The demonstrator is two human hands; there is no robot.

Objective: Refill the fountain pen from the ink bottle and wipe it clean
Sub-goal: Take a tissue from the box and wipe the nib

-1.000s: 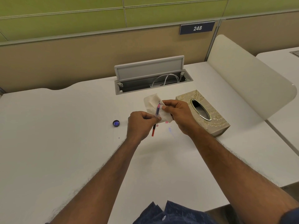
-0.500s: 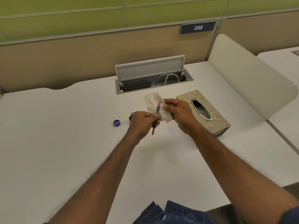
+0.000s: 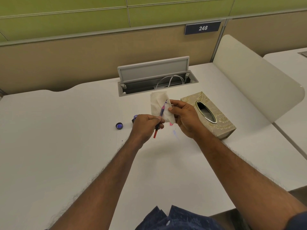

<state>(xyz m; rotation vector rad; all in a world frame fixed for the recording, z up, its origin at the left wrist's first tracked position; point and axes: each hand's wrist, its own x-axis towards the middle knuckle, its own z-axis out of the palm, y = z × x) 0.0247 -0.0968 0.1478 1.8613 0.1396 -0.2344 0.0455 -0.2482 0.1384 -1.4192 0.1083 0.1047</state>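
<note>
My left hand (image 3: 145,126) grips a slim fountain pen (image 3: 159,119) with a red end pointing down and its nib up. The nib rests against a white tissue (image 3: 159,105) that my right hand (image 3: 186,117) holds upright behind it. Small blue ink spots mark the tissue near the nib. The dark ink bottle (image 3: 134,118) stands on the white desk (image 3: 66,146) just behind my left hand, mostly hidden by it. Its blue cap (image 3: 119,126) lies to the left.
A beige tissue box (image 3: 216,120) sits right of my right hand. A small pink piece (image 3: 171,124) and a faint blue smear (image 3: 174,132) lie on the desk under the hands. An open cable tray (image 3: 154,77) is behind, a curved divider panel (image 3: 252,77) to the right.
Both hands stay nearly in place. My left hand has shifted slightly right, uncovering part of the ink bottle behind it; the pen stays against the tissue.
</note>
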